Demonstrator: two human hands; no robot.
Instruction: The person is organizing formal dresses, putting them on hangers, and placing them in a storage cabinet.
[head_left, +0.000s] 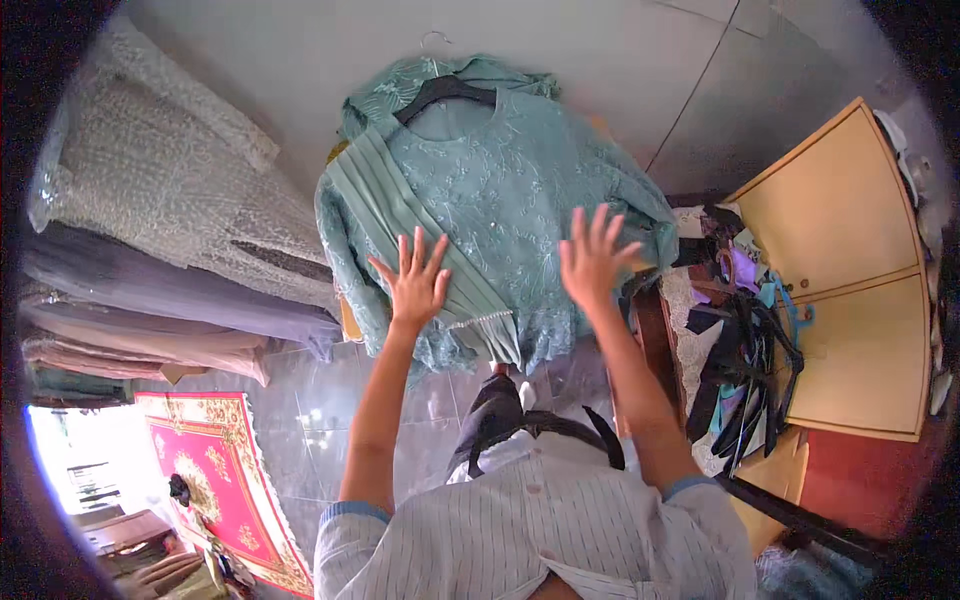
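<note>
Before me a teal embroidered blouse (495, 180) hangs on a dark hanger (444, 91), whose metal hook (436, 35) shows above the collar. A pleated pale green sash (390, 195) crosses the blouse diagonally and ends low in a beaded band. My left hand (417, 283) lies with fingers spread on the sash and the blouse beside it. Over the blouse's other side, near the sleeve, is my right hand (595, 262), slightly blurred, its fingers apart; whether it touches the cloth I cannot tell. Neither hand grips anything.
Several long garments (172, 172) hang at the left. A red patterned rug (217, 472) is on the grey tiled floor (345, 427). At the right are a yellow wooden cabinet (847, 217) and a heap of black hangers (742, 367) with cloth pieces.
</note>
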